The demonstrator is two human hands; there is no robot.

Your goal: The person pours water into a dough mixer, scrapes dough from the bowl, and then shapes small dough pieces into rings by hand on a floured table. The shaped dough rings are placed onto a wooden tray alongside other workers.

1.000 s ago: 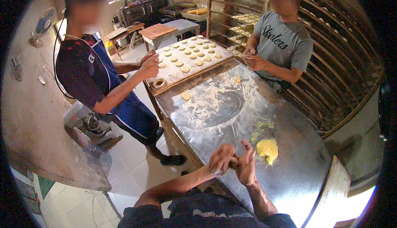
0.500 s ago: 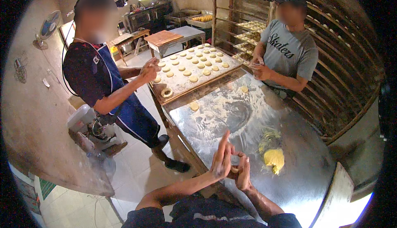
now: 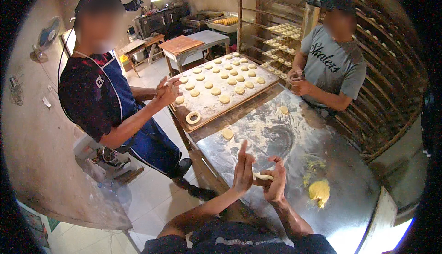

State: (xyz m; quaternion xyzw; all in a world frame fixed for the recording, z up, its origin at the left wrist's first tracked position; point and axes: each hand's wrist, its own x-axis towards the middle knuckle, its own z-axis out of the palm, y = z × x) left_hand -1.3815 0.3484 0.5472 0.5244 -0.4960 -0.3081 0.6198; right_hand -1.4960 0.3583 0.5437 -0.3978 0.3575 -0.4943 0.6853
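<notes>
Over the near part of the metal table [image 3: 347, 162], my right hand [image 3: 275, 187] grips a pale piece of dough [image 3: 263, 176] between thumb and fingers. The dough looks like a short thick strip or part of a ring; my fingers hide the rest. My left hand [image 3: 243, 173] is upright beside it, fingers stretched out, its palm side toward the dough. Whether the left palm touches the dough, I cannot tell. A yellow dough lump [image 3: 319, 192] lies right of my hands. Two small dough rounds, one on the left [image 3: 228, 134] and one farther off [image 3: 283, 110], rest on the floured metal.
A wooden board [image 3: 209, 118] with rows of dough rounds and one dough ring [image 3: 193, 117] covers the table's far end. An aproned co-worker [image 3: 133, 111] stands left, another in grey [image 3: 329, 65] at right; both work with their hands. Tall racks [image 3: 391, 93] hold trays behind.
My hands have drawn slightly apart, and the dough between them now shows more. My view has shifted a little, and the co-worker on the left has spread their fingers.
</notes>
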